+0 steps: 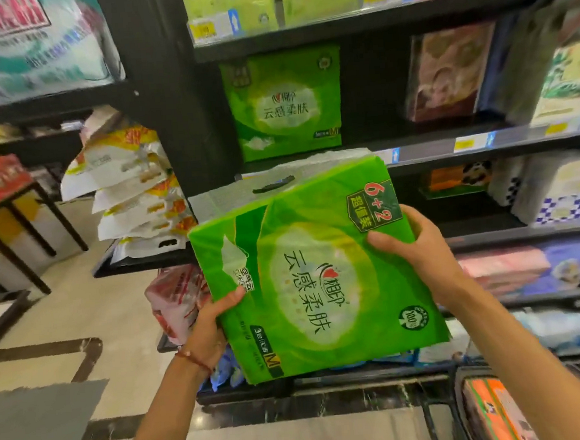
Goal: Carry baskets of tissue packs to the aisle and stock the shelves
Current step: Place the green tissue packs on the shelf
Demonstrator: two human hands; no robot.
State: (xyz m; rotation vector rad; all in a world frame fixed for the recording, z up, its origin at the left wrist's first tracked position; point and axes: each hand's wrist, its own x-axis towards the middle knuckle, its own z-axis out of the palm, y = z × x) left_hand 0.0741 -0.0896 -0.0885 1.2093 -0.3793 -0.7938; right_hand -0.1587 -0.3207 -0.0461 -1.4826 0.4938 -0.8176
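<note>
The green pack (316, 273) is up in the air in front of the shelves, tilted, with its printed face toward the camera and a "6+2" badge at its upper right corner. 2 hands hold it. The left hand (208, 325) grips the lower left edge, thumb on the front face, fingers hidden behind. The right hand (417, 245) grips the right edge just below the badge, thumb pressed on the front, fingers curled round the side. A red bracelet (193, 359) circles the left wrist.

The pack's top edge, with a white handle flap, overlaps the lip of a dark shelf (516, 143). On that shelf, right above the held pack, a twin (286, 106) of the same green stands upright. To the twin's right is a dark gap, then a brown pack (450, 74). Yellow tags (463, 144) sit on the shelf lip.

Just left of the left hand a red pack (174, 296) lies low on the rack, and above it leans a stack of white and yellow bags (132, 196). At the lower right a dark-rimmed basket (461, 400) holds an orange pack (494, 415). Pale floor (65, 321) spreads to the left.
</note>
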